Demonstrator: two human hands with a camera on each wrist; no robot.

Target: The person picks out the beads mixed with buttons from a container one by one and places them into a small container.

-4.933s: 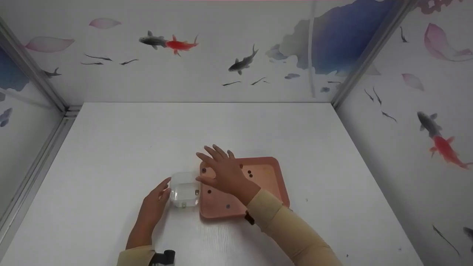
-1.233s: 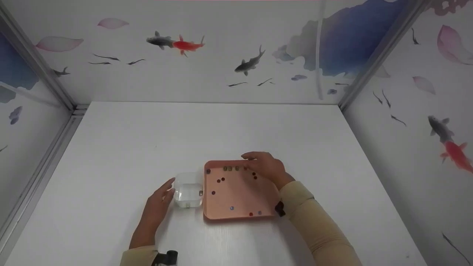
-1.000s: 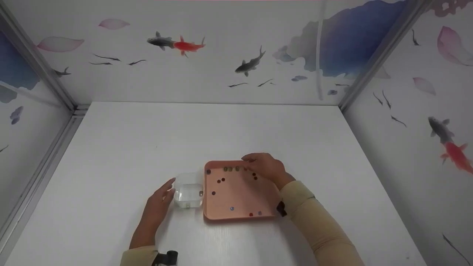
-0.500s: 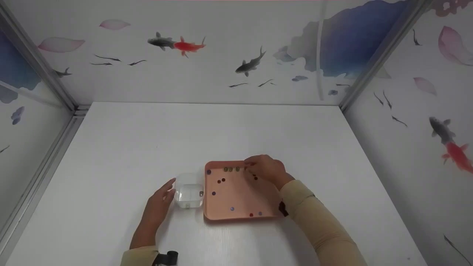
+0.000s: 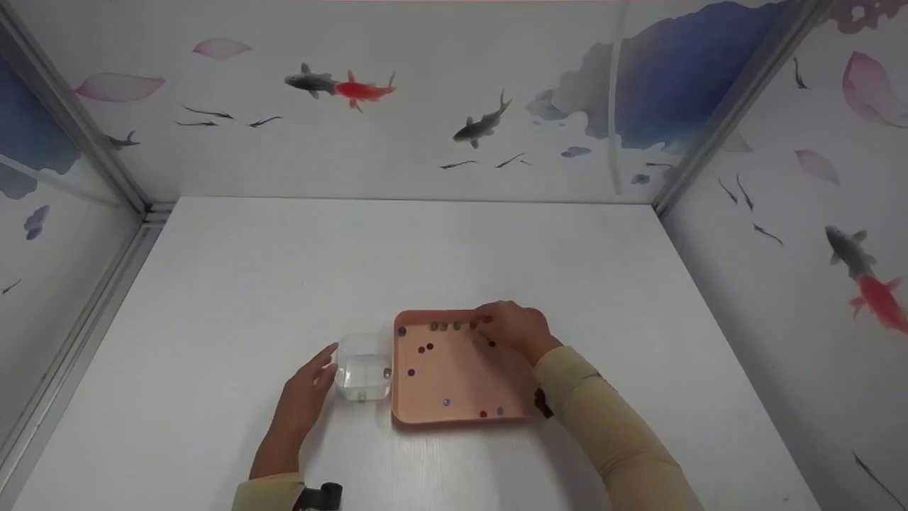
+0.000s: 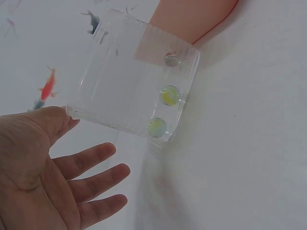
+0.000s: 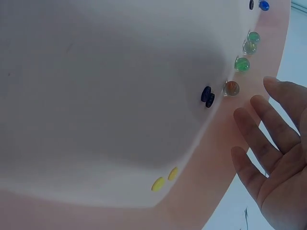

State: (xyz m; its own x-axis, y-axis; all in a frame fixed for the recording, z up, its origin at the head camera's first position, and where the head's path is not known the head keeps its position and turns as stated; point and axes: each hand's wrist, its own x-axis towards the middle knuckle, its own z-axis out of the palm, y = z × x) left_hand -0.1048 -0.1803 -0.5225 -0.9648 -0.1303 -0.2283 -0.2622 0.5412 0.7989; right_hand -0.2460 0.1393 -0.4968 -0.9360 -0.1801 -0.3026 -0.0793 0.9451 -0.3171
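You face a white tabletop [image 5: 269,262] enclosed by pale walls [image 5: 397,156] — printed with fish [image 5: 364,91], petals [image 5: 120,86], a blue patch [image 5: 688,78] — grey strips [image 5: 736,106] edging the corners, light dim.

Pink tray [image 5: 464,380]: no lettering readable along its rim, corners or floor.
Clear box [image 5: 363,367]: no label or brand readable on its walls.
Marbles in the box [image 6: 170,95]: no numbers readable.
Flat pieces in the tray [image 7: 158,184]: too small for any marking to be read.
Black wrist device [image 5: 330,496]: too small to tell a brand.
Printed wall panel [image 5: 411,42]: no words readable.
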